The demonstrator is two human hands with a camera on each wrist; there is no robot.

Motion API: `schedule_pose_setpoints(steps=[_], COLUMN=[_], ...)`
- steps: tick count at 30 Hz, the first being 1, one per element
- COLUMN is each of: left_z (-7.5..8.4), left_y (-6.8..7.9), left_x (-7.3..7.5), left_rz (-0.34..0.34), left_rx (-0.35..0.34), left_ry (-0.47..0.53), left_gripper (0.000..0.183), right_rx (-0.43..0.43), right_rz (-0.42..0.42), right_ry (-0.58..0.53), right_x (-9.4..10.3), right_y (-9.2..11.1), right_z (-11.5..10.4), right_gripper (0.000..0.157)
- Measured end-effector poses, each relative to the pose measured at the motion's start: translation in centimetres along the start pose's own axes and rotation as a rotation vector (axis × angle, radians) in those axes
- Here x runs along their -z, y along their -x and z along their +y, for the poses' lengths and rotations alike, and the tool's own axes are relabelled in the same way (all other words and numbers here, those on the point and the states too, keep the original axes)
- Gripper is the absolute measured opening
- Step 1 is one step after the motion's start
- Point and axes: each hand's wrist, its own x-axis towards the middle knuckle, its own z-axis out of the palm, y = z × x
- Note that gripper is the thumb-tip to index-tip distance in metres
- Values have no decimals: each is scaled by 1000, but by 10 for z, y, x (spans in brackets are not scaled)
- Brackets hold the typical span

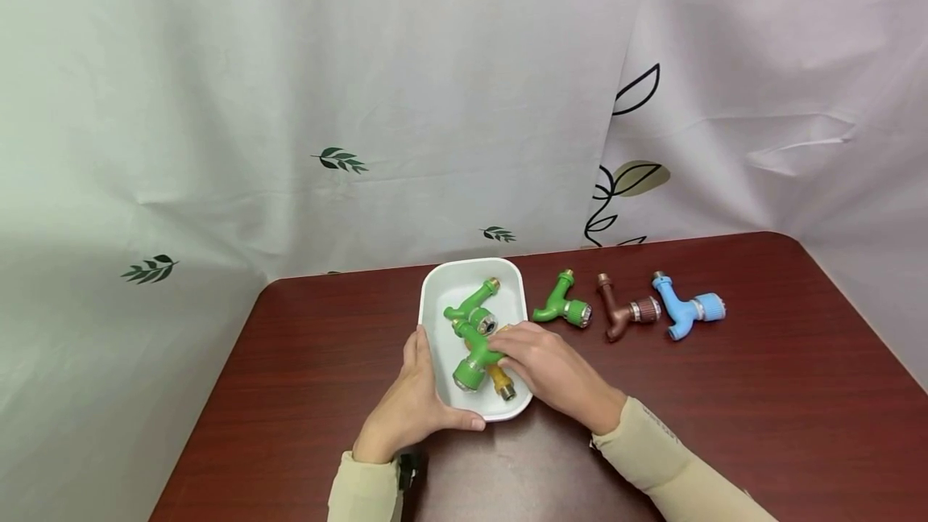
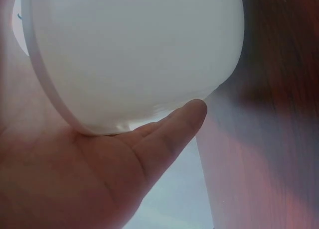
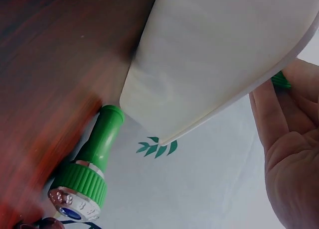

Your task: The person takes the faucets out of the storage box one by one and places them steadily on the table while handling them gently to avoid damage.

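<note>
A white plastic tray (image 1: 445, 357) sits on the table with several taps in it. My left hand (image 1: 409, 413) grips its near left corner, fingers along the left wall and thumb at the front. In the left wrist view, fingers press against the tray's outer wall (image 2: 149, 50). Over the tray, my right hand (image 1: 551, 369) holds a green tap (image 1: 473, 347) by one end, partly hidden under the fingers. Beneath it lies a yellow tap (image 1: 502, 383), half covered. Another green tap (image 1: 470, 303) rests toward the tray's far end.
Right of the tray, a green tap (image 1: 558, 304), a brown tap (image 1: 619, 314) and a blue tap (image 1: 681, 308) lie in a row on the dark red table (image 1: 783, 393). A pale printed cloth (image 1: 435, 103) hangs behind the table.
</note>
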Motion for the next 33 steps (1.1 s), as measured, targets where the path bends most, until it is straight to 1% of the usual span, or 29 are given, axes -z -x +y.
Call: schedule_pose_setpoints(steps=[14,24,29,33], left_z=[1,-1,-2,-2], left_y=[-1,-2,-1,-1], left_x=[0,1,0,-1], left_rz=[3,7,9,11], left_rx=[0,-13,-10,-11], left_ry=[7,6,11,14], left_gripper=[160,161,160,160], right_rx=[9,40,24,-17], right_rz=[97,183,209,197], right_ry=[0,5,2,-8], right_x=[10,19,25,30], right_y=[11,19,23,29], right_z=[3,5,4,5], right_gripper=[28,33,38,37])
